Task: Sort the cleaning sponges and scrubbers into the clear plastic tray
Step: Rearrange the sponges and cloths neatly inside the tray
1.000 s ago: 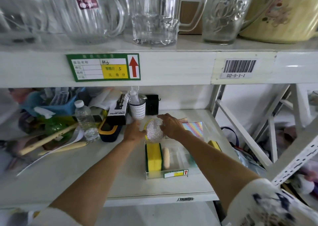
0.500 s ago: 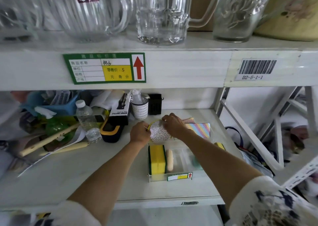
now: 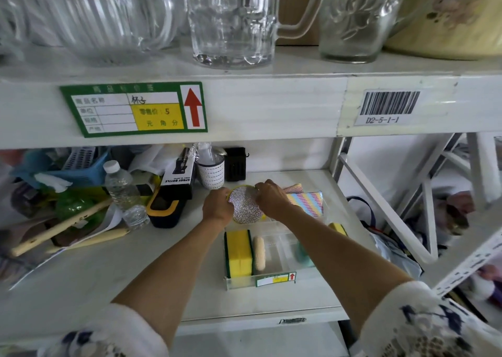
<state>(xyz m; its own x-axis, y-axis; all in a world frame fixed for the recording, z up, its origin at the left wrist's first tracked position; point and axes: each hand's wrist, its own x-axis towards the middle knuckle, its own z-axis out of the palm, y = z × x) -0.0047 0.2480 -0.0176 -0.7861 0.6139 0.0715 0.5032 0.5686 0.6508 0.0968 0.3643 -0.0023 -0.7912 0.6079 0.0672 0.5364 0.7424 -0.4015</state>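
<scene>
Head view: my left hand (image 3: 217, 206) and right hand (image 3: 273, 197) are pinching the round silver scrubber (image 3: 245, 206) between them, just behind the clear plastic tray (image 3: 274, 282). I am judging it best lowered flat beside the yellow sponge (image 3: 238, 249). Since half a second ago, the scrubber is sitting slightly lower.
</scene>
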